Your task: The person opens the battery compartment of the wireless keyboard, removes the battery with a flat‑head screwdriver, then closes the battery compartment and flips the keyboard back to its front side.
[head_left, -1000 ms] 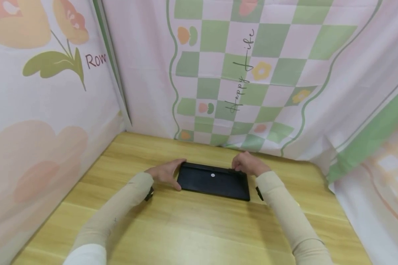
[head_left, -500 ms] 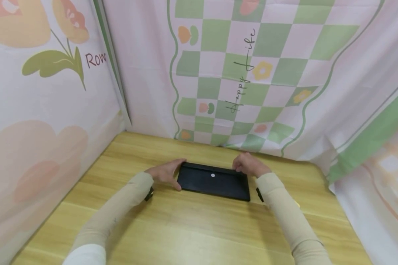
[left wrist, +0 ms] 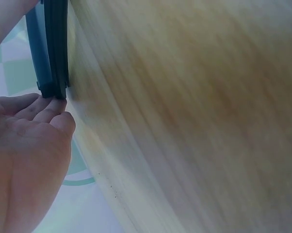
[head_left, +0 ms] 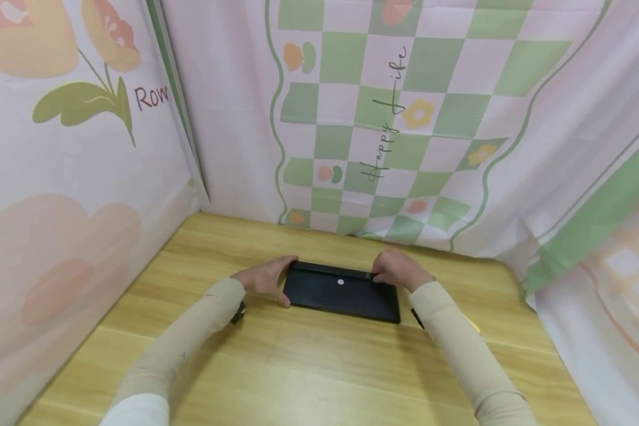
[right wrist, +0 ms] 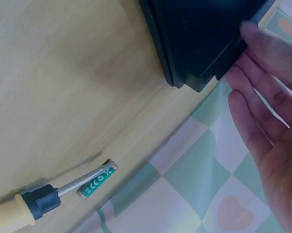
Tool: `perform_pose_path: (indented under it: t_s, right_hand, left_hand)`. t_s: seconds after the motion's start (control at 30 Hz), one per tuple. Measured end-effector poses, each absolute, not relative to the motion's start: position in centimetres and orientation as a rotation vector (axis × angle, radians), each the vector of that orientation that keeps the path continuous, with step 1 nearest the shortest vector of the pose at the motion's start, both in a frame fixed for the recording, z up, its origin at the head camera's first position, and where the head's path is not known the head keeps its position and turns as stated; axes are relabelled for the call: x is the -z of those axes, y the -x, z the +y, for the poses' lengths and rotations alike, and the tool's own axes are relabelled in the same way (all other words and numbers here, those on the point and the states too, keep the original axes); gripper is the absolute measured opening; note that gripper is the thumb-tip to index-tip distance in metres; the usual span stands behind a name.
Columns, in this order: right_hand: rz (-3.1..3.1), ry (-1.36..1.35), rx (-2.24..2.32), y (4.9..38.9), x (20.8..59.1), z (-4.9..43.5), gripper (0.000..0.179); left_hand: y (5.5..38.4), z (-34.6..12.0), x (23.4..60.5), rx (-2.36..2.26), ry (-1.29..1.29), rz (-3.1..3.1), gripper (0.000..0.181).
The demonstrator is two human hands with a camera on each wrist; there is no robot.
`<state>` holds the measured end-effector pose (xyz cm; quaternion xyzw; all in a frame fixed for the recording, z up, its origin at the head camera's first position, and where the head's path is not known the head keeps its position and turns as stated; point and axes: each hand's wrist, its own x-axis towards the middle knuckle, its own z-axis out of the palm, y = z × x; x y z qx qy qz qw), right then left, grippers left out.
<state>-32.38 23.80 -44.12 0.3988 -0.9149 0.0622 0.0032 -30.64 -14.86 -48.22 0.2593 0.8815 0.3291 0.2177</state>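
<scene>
A flat black keyboard [head_left: 341,299], underside up with a round white sticker [head_left: 341,282], lies on the table. Along its far edge runs a raised ridge [right wrist: 202,80], notched near the right end. My left hand [head_left: 266,280] grips the left end, thumb at the front corner and fingers at the far one; several of its fingertips [left wrist: 51,108] press against that end in the left wrist view. With bent fingers, my right hand [head_left: 400,270] pinches the ridge near its right end. In the right wrist view its thumb [right wrist: 262,43] lies over the ridge, other fingers behind.
To the right, a screwdriver [right wrist: 38,201] with a yellow handle lies on the wooden table [head_left: 298,367], its shaft overlapping a green battery [right wrist: 98,182] in the right wrist view. Printed curtains [head_left: 383,195] hang along the far edge and both sides.
My right fingertips have shifted slightly on the ridge, the hand turning a little and now reaching lower over it. The left hand and the keyboard stay in place.
</scene>
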Motion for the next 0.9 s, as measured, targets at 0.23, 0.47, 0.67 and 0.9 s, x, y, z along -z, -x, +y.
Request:
perform_pose_path:
  t_s: [0.23, 0.47, 0.67, 0.9]
  right_hand:
    - [-2.885, -1.182, -0.022, 31.6, 44.1, 23.2, 0.041]
    - [-2.801, -1.081, 0.115, 30.6, 44.7, 22.9, 0.036]
    - [-2.862, -1.097, 0.051, 30.0, 44.8, 23.8, 0.008]
    - [-3.117, -0.949, -0.283, 29.1, 43.9, 26.7, 0.06]
  left_hand:
    - [30.7, -14.7, 48.4, -0.904, -0.713, 2.447, 0.131]
    - [30.6, -14.3, 48.1, -0.93, -0.709, 2.429, 0.131]
    - [30.7, -14.3, 48.2, -0.897, -0.72, 2.451, 0.131]
    - [30.6, -15.1, 48.0, -0.838, -0.763, 2.467, 0.134]
